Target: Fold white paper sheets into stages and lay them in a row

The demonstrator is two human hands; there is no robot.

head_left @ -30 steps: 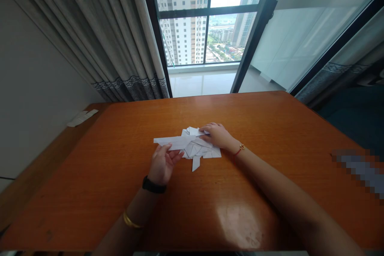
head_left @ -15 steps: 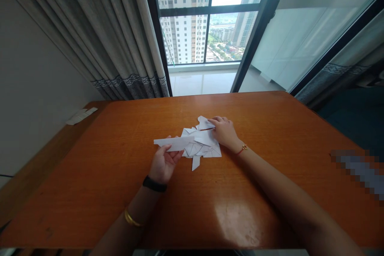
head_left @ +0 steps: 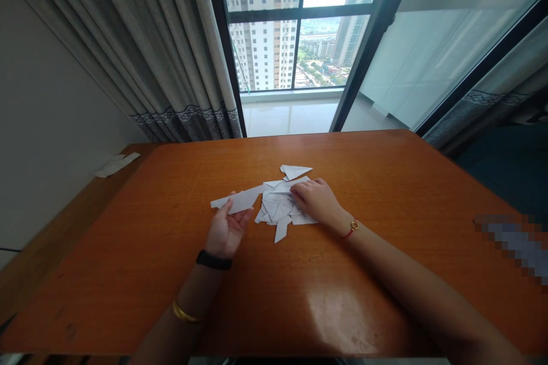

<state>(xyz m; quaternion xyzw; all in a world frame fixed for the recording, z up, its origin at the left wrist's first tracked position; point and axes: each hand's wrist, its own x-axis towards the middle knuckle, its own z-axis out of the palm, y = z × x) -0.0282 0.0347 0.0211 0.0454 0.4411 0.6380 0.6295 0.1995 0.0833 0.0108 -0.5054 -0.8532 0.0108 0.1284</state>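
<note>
White paper strip [head_left: 243, 200]: shifted leftward, pinched by left hand [head_left: 225, 234].
Folded white papers [head_left: 276, 206]: touched by right hand [head_left: 319, 201], grip unclear; best steadied lightly.

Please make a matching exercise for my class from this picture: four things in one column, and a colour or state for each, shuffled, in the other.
Column 1
1. left hand
2. right hand
3. wristband
4. table

Column 2
A. black
B. over the pile of white paper pieces
C. orange-brown, with a shiny surface
D. holding a long white paper piece

Right pairs: 1-D, 2-B, 3-A, 4-C
</note>
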